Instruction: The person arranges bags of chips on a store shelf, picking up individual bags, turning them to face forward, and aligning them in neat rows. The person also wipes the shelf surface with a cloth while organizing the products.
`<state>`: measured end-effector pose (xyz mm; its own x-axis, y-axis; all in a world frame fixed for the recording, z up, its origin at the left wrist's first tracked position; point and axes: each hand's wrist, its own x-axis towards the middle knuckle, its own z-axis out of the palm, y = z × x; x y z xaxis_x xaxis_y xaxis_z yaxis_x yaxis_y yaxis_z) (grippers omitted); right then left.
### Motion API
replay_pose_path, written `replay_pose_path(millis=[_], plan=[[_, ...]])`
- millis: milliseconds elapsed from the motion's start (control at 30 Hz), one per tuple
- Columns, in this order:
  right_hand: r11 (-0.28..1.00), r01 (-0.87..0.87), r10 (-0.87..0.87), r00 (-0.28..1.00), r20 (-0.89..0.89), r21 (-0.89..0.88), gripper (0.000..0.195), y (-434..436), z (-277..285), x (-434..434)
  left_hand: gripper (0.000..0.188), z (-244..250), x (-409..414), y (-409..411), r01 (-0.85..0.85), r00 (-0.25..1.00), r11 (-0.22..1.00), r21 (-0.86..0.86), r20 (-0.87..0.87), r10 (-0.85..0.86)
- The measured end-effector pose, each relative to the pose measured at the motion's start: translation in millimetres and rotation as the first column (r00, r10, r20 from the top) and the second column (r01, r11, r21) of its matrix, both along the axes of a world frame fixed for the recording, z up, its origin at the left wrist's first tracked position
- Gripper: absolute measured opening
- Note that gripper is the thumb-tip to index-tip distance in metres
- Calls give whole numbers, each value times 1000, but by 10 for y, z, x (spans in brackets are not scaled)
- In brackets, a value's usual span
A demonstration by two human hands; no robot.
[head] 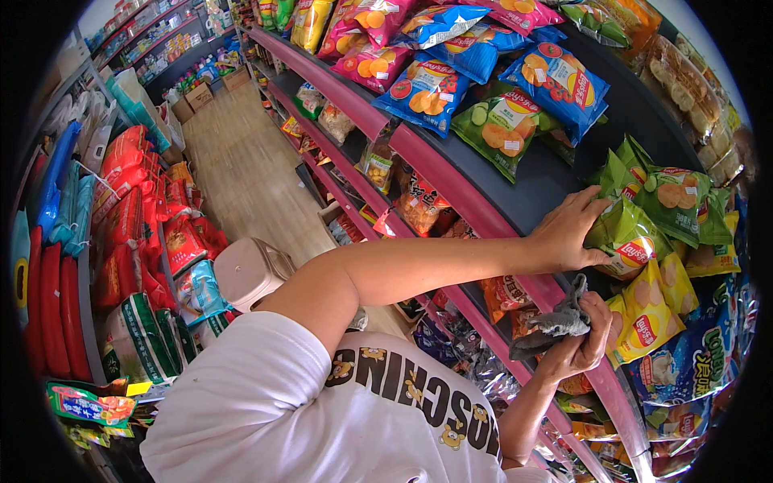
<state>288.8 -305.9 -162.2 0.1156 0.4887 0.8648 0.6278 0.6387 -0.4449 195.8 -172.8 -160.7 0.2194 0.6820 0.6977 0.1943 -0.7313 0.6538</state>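
My left hand (567, 232) reaches across to the right and grips the left edge of a green Lay's potato chip bag (631, 238), thumb low and fingers higher up. More green chip bags (679, 199) lean right behind it. In my right hand (583, 347), a crumpled dark grey cloth (558, 323) is held near the shelf's front edge. Yellow chip bags (643, 311) stand just right of that hand. Between the held bag and another green bag (504, 130), the dark shelf board (531, 193) shows.
Blue chip bags (426, 90) and pink ones (371, 60) fill the shelf farther along. A pink price rail (459, 181) edges the shelf, with snacks on lower tiers. Behind me are a beige plastic stool (250, 271), red sacks (124, 211) and the wooden-look floor (241, 157).
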Motion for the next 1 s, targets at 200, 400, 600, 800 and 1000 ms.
replay_pose_path(millis=[200, 400, 600, 800, 1000], plan=[[993, -72, 70, 997, -21, -89, 34, 67, -19, 39, 75, -88, -21, 177, 97, 993, 995, 17, 60, -98], [988, -67, 64, 998, -21, -142, 36, 140, 28, -9, 76, -31, -99, 179, 174, 983, 980, -100, 74, -168], [986, 17, -26, 998, -52, -168, 40, 203, 30, -18, 74, 33, -73, 136, 306, 949, 932, -194, 146, -281], [978, 65, -85, 992, -98, -196, 41, 233, -36, -7, 71, -82, -3, 161, 220, 968, 967, -128, 148, -201], [973, 86, -91, 996, -12, -212, 40, 188, 18, -30, 64, -74, -36, 201, 175, 962, 984, 41, 204, -180]])
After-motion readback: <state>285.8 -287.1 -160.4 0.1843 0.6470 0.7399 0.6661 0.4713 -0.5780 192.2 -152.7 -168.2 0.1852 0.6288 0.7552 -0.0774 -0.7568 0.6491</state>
